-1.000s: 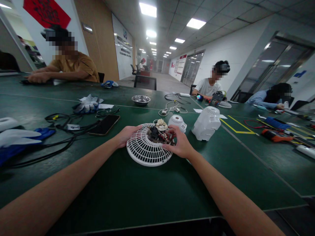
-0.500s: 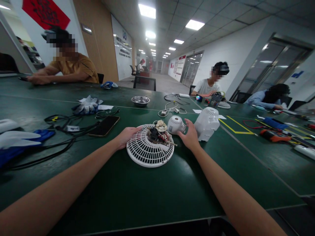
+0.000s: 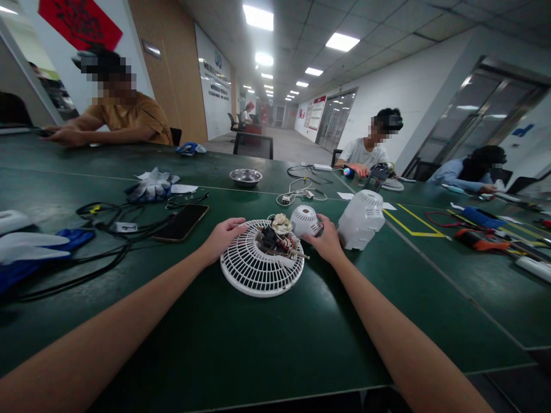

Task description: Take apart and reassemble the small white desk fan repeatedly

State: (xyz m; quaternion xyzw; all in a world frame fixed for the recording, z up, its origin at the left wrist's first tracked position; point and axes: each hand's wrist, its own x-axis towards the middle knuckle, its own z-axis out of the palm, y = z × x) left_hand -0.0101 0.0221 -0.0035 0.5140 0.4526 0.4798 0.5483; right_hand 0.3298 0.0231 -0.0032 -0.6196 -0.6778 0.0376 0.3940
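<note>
A round white fan grille (image 3: 258, 275) lies on the green table in front of me, with an exposed fan motor (image 3: 278, 238) and wires at its centre. My left hand (image 3: 224, 238) grips the grille's left rim, thumb over the slats. Just right of the motor, my right hand (image 3: 326, 240) has its thumb and fingers around a small white motor cover (image 3: 305, 221) with vent slots. The cover is tilted, its vented end facing up and left. A larger white plastic housing (image 3: 361, 221) stands upright on the table, right of my right hand.
A phone (image 3: 183, 222), black cables (image 3: 124, 246) and gloves (image 3: 152, 186) are at left. Behind the grille are a metal bowl (image 3: 245, 177) and a white cable (image 3: 297, 195). A multimeter (image 3: 482, 241) lies at right. Several people sit around the table.
My right hand has closed around the motor cover and shifted slightly left with it, turning it a little. My left hand has slid slightly along the grille's rim.
</note>
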